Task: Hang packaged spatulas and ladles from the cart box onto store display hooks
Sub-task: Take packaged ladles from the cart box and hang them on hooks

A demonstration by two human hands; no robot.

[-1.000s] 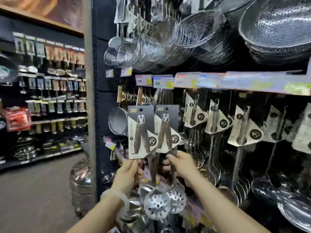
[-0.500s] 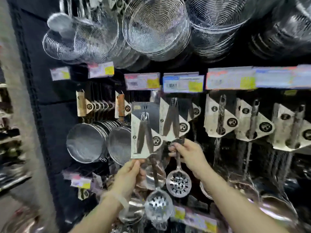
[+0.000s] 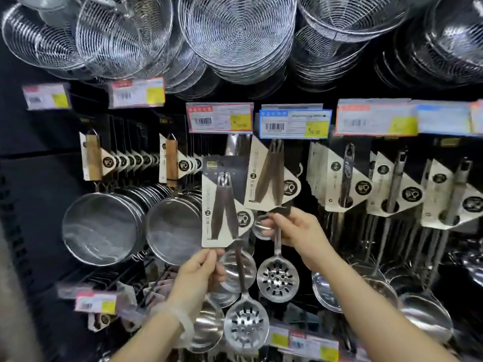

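Note:
Two packaged sets, each a slotted spoon and a ladle on a grey card. My left hand [image 3: 200,274] grips the left package [image 3: 222,202] by its handles just under the card; its slotted bowl [image 3: 244,323] hangs below. My right hand [image 3: 296,232] grips the handles of the right package [image 3: 271,176], whose card top reaches up behind the blue price tag [image 3: 295,124]. Its slotted bowl [image 3: 277,279] dangles under my hand. The hook itself is hidden by the tag.
Wire skimmers [image 3: 237,35] crowd the top row. Mesh strainers [image 3: 102,228] with wooden handles hang at left. Carded ladles [image 3: 345,181] fill the hooks to the right. More price tags [image 3: 305,342] line a lower rail. The cart box is out of view.
The view swung from the aisle onto the display and closer. My right hand raised its package up to the blue tag; the left package stays lower, beside it.

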